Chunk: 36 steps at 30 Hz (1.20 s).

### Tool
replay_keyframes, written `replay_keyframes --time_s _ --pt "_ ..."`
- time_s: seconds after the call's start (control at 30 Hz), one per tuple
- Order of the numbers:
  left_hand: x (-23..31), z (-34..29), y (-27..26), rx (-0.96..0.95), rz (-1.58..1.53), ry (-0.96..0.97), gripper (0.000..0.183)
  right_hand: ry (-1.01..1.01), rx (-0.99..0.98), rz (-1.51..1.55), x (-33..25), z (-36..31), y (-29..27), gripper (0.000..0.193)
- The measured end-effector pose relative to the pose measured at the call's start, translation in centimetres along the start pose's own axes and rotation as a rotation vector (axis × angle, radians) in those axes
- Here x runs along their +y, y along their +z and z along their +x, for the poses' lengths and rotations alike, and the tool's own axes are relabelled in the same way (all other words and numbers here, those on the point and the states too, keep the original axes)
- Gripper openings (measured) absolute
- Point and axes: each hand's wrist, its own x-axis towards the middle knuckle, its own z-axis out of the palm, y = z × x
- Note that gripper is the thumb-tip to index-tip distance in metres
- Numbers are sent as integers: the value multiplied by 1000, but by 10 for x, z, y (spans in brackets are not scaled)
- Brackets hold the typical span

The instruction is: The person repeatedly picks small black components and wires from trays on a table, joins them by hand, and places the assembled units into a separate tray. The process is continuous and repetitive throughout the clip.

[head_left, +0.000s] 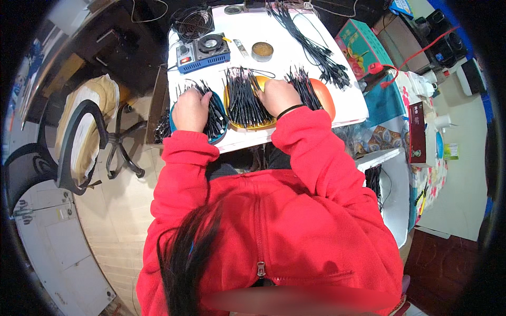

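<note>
Three shallow trays stand in a row along the near edge of the white table, each heaped with short black cables with pale, stripped-looking ends. Over the blue tray (pixel 217 140) at left, my left hand (pixel 191 109) is closed among its cables (pixel 215 116); its fingertips are hidden. My right hand (pixel 280 97) is curled with its fingertips at the right side of the cables (pixel 242 97) in the yellow tray (pixel 253 127), closed on some of them. Beside that hand, the orange tray (pixel 323 97) carries another bundle of cables (pixel 304 87).
Farther back on the table (pixel 284 37) are a blue soldering station (pixel 204 52), a fan (pixel 192 23), a round tin (pixel 262 51) and a long black cable bundle (pixel 321 58). A colourful box (pixel 363 45) stands right. An office chair (pixel 87 142) is at left.
</note>
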Motion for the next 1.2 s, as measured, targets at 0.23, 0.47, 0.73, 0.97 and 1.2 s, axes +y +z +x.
replay_keyframes --time_s 0.23,0.47,0.73,0.97,1.2 --pt "-13 3 -7 -34 -356 -79 24 -1 101 75 6 -3 7 18" --pt "-5 0 -1 -37 -110 -58 25 -138 304 203 2 -17 -5 16" --pt "-30 7 -10 -138 -725 -202 21 -215 359 298 3 -34 -19 16" --pt "2 -12 -40 -86 -1306 -208 11 -276 438 451 -8 -53 -39 15" --pt "53 -68 -73 -287 -1517 -66 12 -275 -1 1159 -28 -105 -59 14"
